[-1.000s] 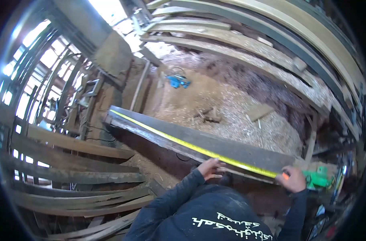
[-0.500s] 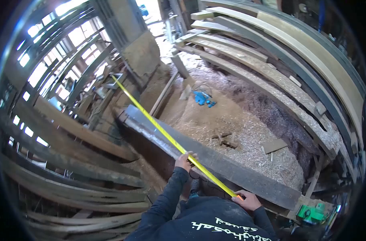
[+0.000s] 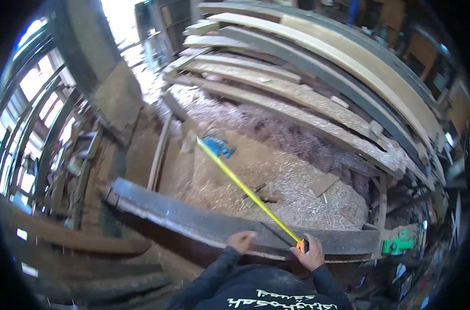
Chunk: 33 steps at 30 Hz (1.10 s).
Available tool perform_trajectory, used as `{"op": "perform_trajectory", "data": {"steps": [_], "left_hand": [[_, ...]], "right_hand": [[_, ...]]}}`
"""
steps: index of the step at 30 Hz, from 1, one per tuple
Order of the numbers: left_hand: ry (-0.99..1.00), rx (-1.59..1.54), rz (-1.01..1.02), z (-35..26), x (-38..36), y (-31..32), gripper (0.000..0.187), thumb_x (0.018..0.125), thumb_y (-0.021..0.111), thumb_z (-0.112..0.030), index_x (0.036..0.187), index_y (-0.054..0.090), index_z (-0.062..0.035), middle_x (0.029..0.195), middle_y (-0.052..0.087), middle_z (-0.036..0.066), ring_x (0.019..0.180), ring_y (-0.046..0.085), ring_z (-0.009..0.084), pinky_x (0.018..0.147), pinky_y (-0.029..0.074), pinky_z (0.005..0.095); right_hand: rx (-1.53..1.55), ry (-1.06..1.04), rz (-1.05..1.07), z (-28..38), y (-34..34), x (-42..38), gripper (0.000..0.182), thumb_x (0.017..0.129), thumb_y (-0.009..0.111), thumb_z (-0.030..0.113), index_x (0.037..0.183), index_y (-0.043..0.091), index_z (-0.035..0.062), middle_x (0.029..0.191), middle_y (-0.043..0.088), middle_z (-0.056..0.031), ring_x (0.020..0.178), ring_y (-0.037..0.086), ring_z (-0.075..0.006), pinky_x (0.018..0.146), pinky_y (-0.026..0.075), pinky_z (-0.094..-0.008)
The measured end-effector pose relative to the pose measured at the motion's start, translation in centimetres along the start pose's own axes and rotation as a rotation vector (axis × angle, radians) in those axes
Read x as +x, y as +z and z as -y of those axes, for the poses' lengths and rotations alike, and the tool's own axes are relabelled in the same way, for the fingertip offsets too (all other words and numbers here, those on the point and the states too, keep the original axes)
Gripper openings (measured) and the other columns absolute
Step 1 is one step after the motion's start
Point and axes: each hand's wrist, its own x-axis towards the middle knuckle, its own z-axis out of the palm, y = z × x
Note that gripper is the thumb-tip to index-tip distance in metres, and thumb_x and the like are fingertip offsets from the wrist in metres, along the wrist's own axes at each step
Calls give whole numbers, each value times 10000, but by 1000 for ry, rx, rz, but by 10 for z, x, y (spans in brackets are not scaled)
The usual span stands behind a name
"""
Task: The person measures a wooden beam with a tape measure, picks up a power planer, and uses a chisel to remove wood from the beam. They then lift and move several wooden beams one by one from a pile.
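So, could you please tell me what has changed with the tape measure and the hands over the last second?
The yellow tape has lifted off the dark beam and swung away from it, now sticking out free over the sawdust. The left hand let go of the tape and rests on the beam edge. The right hand still grips the tape case, and the beam lies where it was.

I note the yellow tape measure blade no longer lies along the dark timber beam. A second ago it ran flat along the beam's top face; half a second ago it angled up past the beam's far end toward the window side; now it crosses the beam and points out over the sawdust floor, its tip near the blue tool. My left hand has come off the blade and rests on the beam's near edge. My right hand has moved closer to the left hand.
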Motion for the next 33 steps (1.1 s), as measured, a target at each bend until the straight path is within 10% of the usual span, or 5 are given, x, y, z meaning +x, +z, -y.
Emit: {"op": "perform_trajectory", "data": {"steps": [8, 14, 21, 33], "left_hand": [[214, 370, -796, 122, 62, -200, 267, 944, 667, -233, 1098, 705, -19, 1041, 704, 190, 995, 650, 381, 926, 498, 452], [-680, 542, -1026, 95, 91, -220, 748, 873, 727, -420, 1507, 448, -138, 1616, 327, 188, 1508, 267, 374, 1195, 266, 588], [-764, 580, -1137, 129, 117, -198, 859, 881, 694, -509, 1572, 339, -142, 1673, 213, 185, 1540, 180, 411, 1202, 202, 639], [-737, 680, -1089, 93, 125, -202, 865, 857, 719, -406, 1546, 341, -44, 1631, 226, 264, 1507, 193, 482, 1215, 194, 603]], "right_hand": [[-487, -21, -253, -25, 6, 16, 748, 723, 841, 511, 1266, 587, 63, 1087, 581, -172, 1001, 540, -380, 831, 453, -507], [-586, 149, -94, -21, 17, 14, 840, 747, 795, 554, 1366, 527, 52, 1212, 519, -213, 1139, 478, -431, 950, 384, -592], [-531, -222, -79, 17, 29, 144, 835, 759, 790, 466, 1412, 492, 38, 1298, 492, -240, 1189, 464, -441, 998, 366, -603], [-43, -636, 240, 159, 416, 536, 704, 846, 738, 272, 1419, 474, -39, 1272, 586, -291, 1173, 564, -454, 1014, 463, -520]]}}
